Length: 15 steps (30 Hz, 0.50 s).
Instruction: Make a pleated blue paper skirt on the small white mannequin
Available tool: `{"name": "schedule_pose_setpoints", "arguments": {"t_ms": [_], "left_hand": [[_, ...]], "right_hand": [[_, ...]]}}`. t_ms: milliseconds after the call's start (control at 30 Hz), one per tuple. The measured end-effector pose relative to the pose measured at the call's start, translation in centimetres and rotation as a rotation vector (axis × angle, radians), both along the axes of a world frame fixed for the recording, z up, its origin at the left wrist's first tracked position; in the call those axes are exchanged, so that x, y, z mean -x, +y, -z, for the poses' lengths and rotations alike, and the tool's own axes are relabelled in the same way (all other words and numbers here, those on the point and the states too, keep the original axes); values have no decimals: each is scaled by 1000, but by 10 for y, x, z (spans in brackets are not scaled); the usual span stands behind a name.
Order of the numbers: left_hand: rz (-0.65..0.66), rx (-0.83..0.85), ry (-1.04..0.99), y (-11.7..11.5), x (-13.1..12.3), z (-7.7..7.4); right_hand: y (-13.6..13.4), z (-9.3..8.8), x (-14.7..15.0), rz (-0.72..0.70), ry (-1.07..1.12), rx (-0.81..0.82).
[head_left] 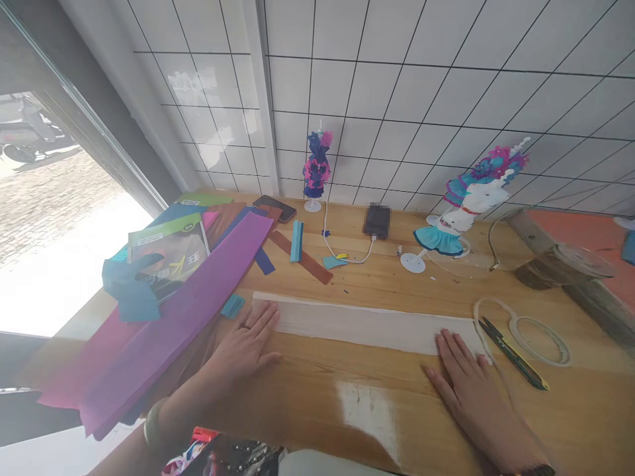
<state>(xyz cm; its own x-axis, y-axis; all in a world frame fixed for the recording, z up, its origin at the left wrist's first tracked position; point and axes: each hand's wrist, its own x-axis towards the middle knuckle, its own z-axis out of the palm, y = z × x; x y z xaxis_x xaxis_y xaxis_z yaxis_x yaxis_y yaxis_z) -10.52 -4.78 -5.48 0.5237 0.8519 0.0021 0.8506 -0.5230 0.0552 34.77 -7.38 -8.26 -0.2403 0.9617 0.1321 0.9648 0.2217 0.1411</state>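
Note:
A long white strip (357,325) lies flat across the wooden table. My left hand (247,344) rests on its left end, palm down, fingers stretched out. On the right end lies my right hand (461,378), also flat with its fingers spread. Just beyond my right hand are a green and yellow cutter (518,357) and a loop of pale cord or tape (540,337). A small blue folded piece (233,305) sits beside my left fingertips. Neither hand grips anything.
Purple paper (198,291) and a printed packet (171,258) cover the left side. At the back are a phone (275,207), a black box (378,221) with a white cable, and decorated figures on round stands (413,262). A brown strip (302,256) lies mid-table.

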Motion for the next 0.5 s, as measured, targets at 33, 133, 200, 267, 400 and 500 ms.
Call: {"name": "schedule_pose_setpoints", "arguments": {"t_ms": [33,133,200,267,400,500], "left_hand": [[-8,-6,-2,0,1,1],[-36,-8,-15,1,-1,-2],[-74,-38,-40,4,-7,-7],[-121,-91,-75,9,-15,-14],[-101,-117,-120,25,-34,-20],[-18,-72,-132,37,-44,-17]], "right_hand": [[0,0,0,0,6,-1],[0,-1,0,2,13,-9],[1,-2,1,7,15,-10],[1,-4,3,11,16,2],[2,-7,5,22,8,20],[2,-9,6,37,7,17]]}}
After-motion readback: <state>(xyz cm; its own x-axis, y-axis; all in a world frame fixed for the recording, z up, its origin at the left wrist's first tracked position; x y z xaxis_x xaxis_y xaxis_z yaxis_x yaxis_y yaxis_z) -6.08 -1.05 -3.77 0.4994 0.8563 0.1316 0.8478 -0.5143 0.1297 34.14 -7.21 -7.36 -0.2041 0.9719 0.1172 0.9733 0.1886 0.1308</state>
